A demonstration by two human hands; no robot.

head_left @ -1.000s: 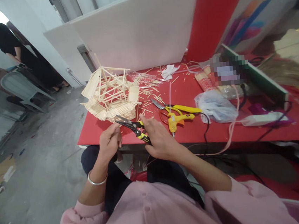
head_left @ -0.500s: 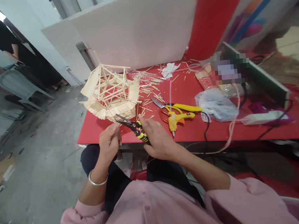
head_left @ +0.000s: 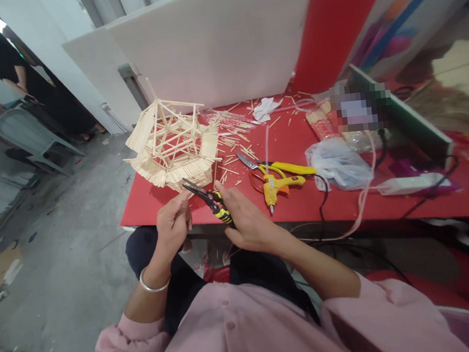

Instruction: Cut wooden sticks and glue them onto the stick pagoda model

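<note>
My right hand (head_left: 245,219) grips black-and-yellow cutting pliers (head_left: 207,197), whose blades stand apart and point left toward my left hand (head_left: 173,223). The left hand's fingers are pinched together just below the blades; what they hold is too small to make out. Both hands hover at the front edge of the red table (head_left: 304,208), just in front of a house model built of wooden sticks (head_left: 171,146).
Loose sticks (head_left: 231,143) lie scattered beside the model. Yellow-handled scissors (head_left: 283,167), a yellow glue gun (head_left: 271,186), a plastic bag (head_left: 339,166) and cables lie to the right. A white board (head_left: 222,44) stands behind. A grey chair (head_left: 27,135) and a person (head_left: 3,60) are at far left.
Hands and pliers have hardly moved; the view has shifted slightly. The pliers' blades stay apart near the left fingers.
</note>
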